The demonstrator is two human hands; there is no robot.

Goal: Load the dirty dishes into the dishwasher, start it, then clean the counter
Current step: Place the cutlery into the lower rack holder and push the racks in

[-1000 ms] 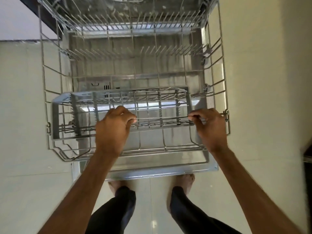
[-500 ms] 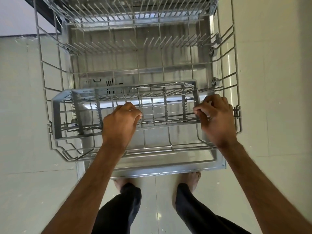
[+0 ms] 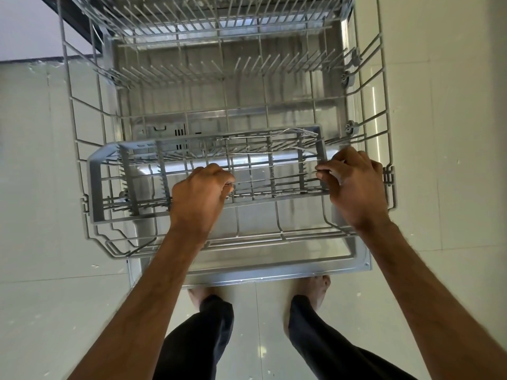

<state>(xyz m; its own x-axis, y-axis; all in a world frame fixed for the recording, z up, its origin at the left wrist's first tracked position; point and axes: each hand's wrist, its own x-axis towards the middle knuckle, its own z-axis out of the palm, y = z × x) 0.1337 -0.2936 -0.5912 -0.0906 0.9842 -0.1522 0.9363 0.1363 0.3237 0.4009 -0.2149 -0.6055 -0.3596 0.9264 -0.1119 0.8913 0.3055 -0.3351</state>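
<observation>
Straight down from the head camera, a dishwasher stands open on a pale tiled floor [image 3: 41, 187], its door [image 3: 274, 270] folded flat just in front of the person's bare feet [image 3: 312, 286] and dark trouser legs. A large wire lower rack [image 3: 384, 105] is drawn out above the door, with rows of upright prongs along its far side. A second wire rack [image 3: 219, 23] shows at the top edge of the view. Across the near part of the lower rack lies a long grey plastic insert [image 3: 94, 187], a shallow frame with slatted dividers and thin wires. The left hand [image 3: 199, 193] is closed around the insert's near long edge at about its middle, fingers curled down over the bar. The right hand [image 3: 354, 185] holds the insert's right end, thumb and forefinger pinching a thin wire there, the other fingers curled behind the corner. Both forearms reach in from the bottom of the view.
</observation>
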